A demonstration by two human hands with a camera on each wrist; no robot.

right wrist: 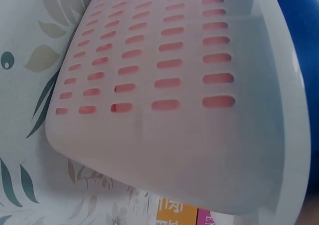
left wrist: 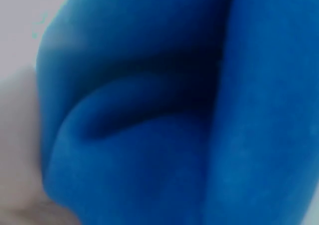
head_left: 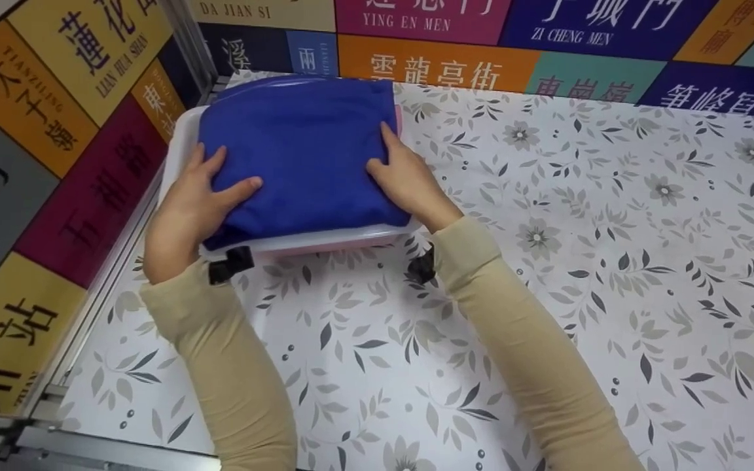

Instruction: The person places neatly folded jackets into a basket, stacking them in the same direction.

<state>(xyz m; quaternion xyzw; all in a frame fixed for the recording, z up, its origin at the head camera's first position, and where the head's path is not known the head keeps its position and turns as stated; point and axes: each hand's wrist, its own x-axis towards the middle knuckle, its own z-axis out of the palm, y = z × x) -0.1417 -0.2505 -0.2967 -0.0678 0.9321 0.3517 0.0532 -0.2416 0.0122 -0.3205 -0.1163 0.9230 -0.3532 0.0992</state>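
Observation:
A folded blue cloth (head_left: 298, 157), probably a garment, lies on top of a white plastic basket (head_left: 324, 237) and comes up to its rim. My left hand (head_left: 190, 203) rests on the left part of the cloth, thumb stretched over the top and fingers spread along its edge. At the right edge my right hand (head_left: 410, 173) touches the cloth with thumb and forefinger; its other fingers are hidden. In the left wrist view, folds of the cloth (left wrist: 139, 160) fill the picture. Pink shows through the slots of the basket wall (right wrist: 149, 50) in the right wrist view.
The basket stands on a table (head_left: 547, 314) covered with a leaf-and-flower print. A panel with printed signs (head_left: 43, 137) rises close on the left, and another panel (head_left: 442, 59) stands behind. Metal framing (head_left: 108, 252) runs along the table's left edge.

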